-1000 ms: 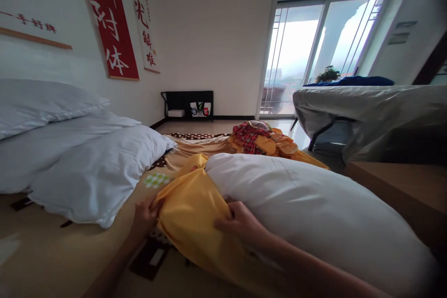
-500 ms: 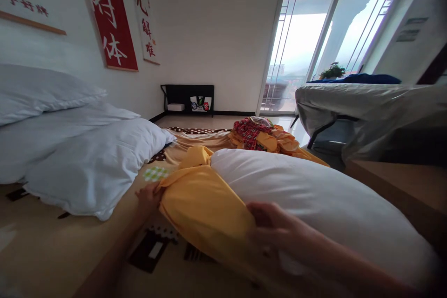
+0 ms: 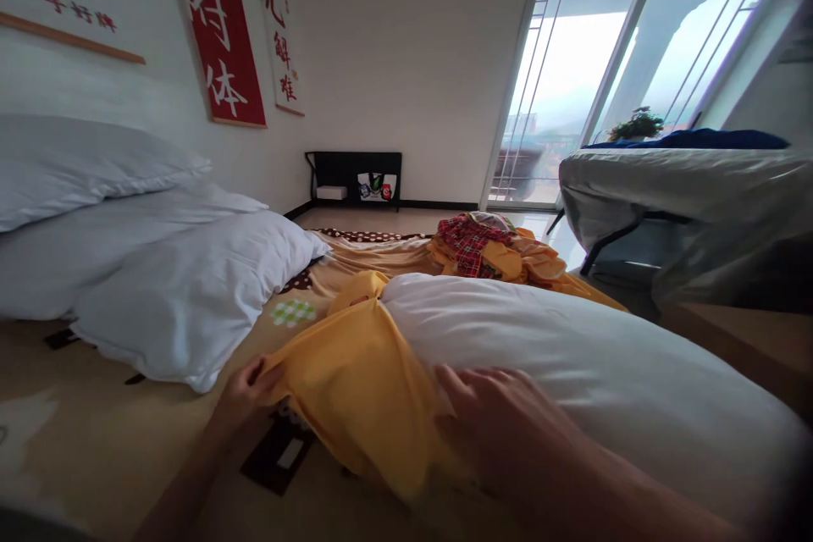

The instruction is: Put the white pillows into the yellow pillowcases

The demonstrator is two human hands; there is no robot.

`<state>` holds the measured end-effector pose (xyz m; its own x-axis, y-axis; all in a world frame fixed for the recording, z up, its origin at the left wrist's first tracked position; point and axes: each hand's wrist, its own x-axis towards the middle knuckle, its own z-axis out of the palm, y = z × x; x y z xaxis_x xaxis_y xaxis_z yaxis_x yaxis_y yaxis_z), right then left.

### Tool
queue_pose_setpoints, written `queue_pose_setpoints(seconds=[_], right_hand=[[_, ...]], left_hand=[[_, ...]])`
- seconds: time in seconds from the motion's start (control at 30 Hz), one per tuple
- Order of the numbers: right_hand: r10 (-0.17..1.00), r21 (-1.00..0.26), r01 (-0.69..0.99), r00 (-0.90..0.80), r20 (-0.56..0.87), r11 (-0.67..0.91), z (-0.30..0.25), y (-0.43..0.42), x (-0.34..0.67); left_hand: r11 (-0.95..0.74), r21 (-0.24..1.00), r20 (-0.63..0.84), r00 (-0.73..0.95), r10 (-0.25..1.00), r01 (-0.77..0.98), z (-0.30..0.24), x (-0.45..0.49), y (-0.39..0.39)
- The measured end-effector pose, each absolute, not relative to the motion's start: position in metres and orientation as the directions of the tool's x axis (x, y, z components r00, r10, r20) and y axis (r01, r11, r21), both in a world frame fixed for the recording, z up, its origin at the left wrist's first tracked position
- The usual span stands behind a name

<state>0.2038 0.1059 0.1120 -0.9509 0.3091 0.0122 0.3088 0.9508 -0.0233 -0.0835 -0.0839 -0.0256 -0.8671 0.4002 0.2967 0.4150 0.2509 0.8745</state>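
A plump white pillow [image 3: 559, 347] lies across the bed, its left end tucked into a yellow pillowcase [image 3: 356, 364]. My left hand [image 3: 245, 389] pinches the case's open-hanging edge on the left and holds it away from the pillow. Over the near side of the pillow, my right hand [image 3: 489, 415] is closed at the yellow cloth's right edge, fingers curled; its underside is hidden. The far corner of the case wraps the pillow's tip.
White pillows [image 3: 184, 296] are stacked at left on the patterned bed sheet [image 3: 38, 406]. A heap of yellow and red plaid cloth [image 3: 473, 246] lies beyond. At right stand a plastic-covered table [image 3: 673, 174] and a cardboard-coloured box [image 3: 749, 339].
My left hand has drawn the pillowcase edge toward me and left. My right hand has turned over, its back now showing. The view has swung slightly left.
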Motion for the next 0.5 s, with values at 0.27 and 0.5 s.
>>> queue_pose_setpoints(seconds=[0.27,0.5], right_hand=[[-0.359,0.276,-0.33,-0.931,0.062,0.903,0.116,0.092,0.099],[-0.418,0.199,-0.41,-0.908,0.0,0.89,0.077,0.096,0.033]], left_hand=[[0.239,0.926,0.197,-0.915,0.353,0.291,-0.056,-0.009,-0.095],[0.106,0.961,0.189,-0.888,0.42,0.255,-0.063,0.0,-0.058]])
